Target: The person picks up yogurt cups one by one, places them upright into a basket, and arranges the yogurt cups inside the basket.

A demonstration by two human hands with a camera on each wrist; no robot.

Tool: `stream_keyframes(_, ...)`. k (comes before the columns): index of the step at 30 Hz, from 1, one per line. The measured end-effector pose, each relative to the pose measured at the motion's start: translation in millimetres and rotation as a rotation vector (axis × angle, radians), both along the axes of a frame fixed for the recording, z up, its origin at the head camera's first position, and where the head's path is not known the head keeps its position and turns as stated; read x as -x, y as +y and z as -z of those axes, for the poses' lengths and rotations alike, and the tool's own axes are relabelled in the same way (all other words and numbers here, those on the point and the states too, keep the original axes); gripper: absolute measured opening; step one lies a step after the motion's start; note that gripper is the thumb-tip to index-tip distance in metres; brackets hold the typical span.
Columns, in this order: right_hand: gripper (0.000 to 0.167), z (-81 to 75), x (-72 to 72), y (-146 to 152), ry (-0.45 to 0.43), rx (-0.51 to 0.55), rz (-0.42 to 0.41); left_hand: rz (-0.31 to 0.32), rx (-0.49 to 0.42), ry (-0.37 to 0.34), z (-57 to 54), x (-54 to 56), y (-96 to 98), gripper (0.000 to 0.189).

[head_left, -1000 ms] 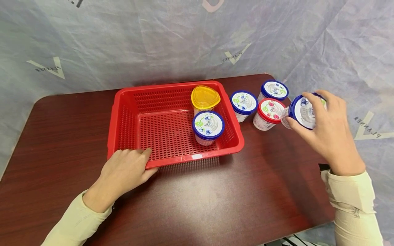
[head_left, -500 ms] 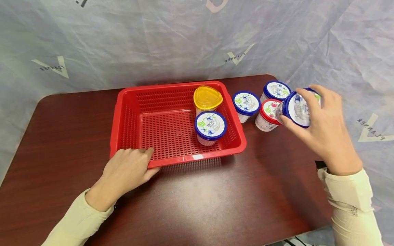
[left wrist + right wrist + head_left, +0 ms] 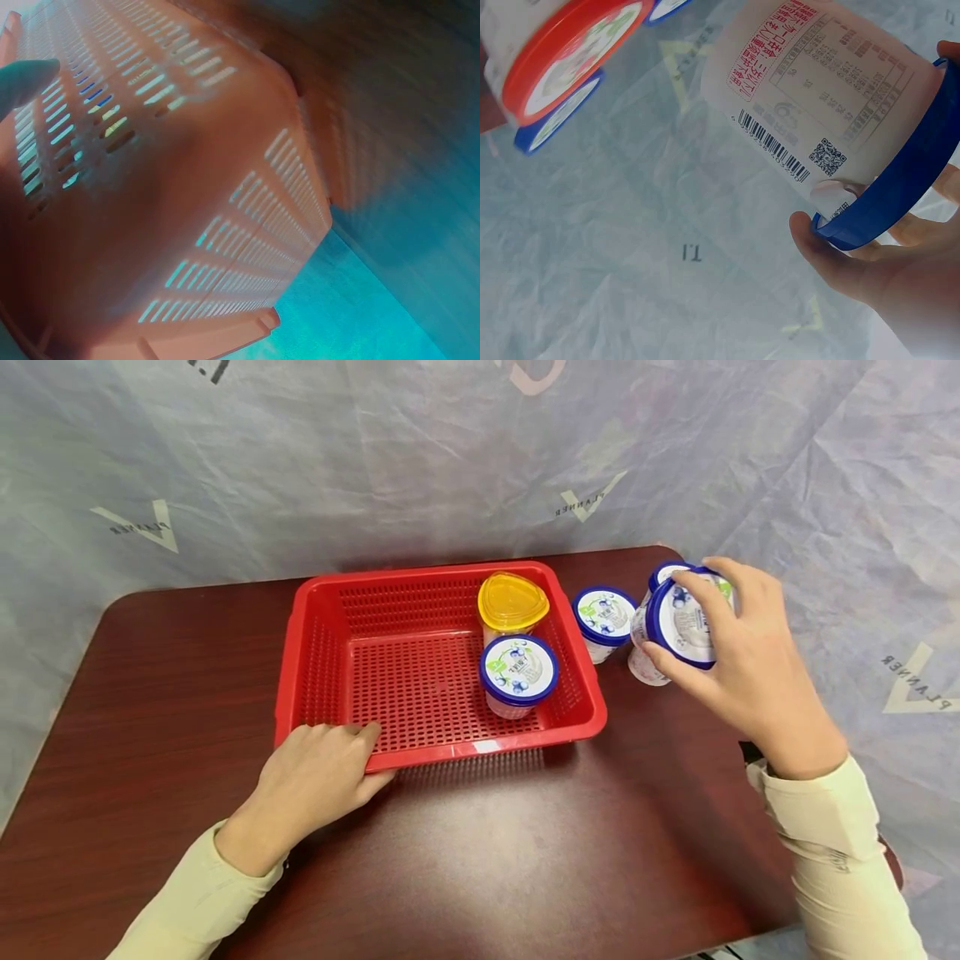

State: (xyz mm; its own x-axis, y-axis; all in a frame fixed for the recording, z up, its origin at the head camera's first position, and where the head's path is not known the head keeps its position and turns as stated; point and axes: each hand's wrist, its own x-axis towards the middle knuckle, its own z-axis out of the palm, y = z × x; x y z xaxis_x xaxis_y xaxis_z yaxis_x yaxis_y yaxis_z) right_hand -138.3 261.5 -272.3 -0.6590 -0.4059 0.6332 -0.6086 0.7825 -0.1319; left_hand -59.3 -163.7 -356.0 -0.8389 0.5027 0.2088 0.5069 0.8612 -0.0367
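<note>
My left hand (image 3: 318,777) grips the near left rim of a red perforated basket (image 3: 442,750), thumb under the rim. My right hand (image 3: 750,660) holds a tilted plastic tub with a blue lid (image 3: 686,622) by its lid, in the air right of the basket. The right wrist view shows that tub's printed side (image 3: 810,97) with a barcode. Inside the basket, at its right end, stand a yellow-lidded container (image 3: 513,602) and a blue-lidded tub with blueberries on its label (image 3: 519,670). The left wrist view shows the basket's outer wall (image 3: 187,165).
Another blue-lidded tub (image 3: 604,614) stands just right of the basket. Behind the held tub are a further blue-lidded tub (image 3: 663,572) and a mostly hidden red-lidded tub (image 3: 647,668). Grey printed sheeting (image 3: 420,460) hangs behind the dark wooden table (image 3: 480,860).
My right hand has moved left with the blue-lidded tub, which now covers the red lid in the head view. The left hand keeps its grip on the basket, and the head view has shifted slightly.
</note>
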Motion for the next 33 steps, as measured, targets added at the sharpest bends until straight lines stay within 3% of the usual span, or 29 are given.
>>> stream_keyframes(13, 0.063, -2.5, 6.9, -34, 0.01, -0.036, -0.091, -0.003, 0.01, -0.01, 2.3, -0.2, 0.6, 0.044)
stream_keyframes(27, 0.072, -0.2, 9.6, -71, 0.019, -0.032, -0.254, -0.004, 0.014, -0.002, 3.0, 1.3, 2.2, 0.043)
stream_keyframes(33, 0.072, -2.6, 11.0, -84, 0.028, -0.029, -0.286, -0.004, 0.015, 0.002, 1.6, 1.6, 1.8, 0.042)
